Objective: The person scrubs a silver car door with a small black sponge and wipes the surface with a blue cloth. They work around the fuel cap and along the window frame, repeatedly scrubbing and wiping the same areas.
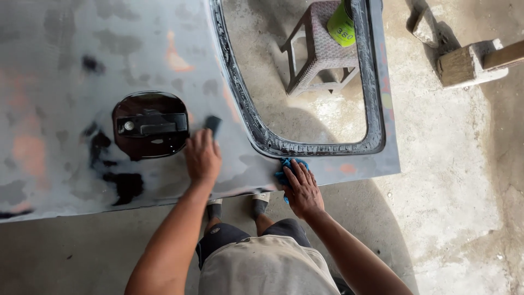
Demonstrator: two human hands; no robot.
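Observation:
A grey sanded car door panel (82,71) lies flat before me, with a black handle recess (150,125) near its middle and an open window frame (376,82) at its right. My left hand (202,158) presses a small dark sanding block (213,124) against the panel just right of the handle recess. My right hand (302,188) rests on a blue cloth (285,164) at the panel's near edge, below the window frame.
Through the window opening I see a woven plastic stool (322,52) with a green can (340,26) on it. A wooden block (464,64) lies on the concrete floor (453,180) at the upper right. My feet (261,199) stand under the panel's edge.

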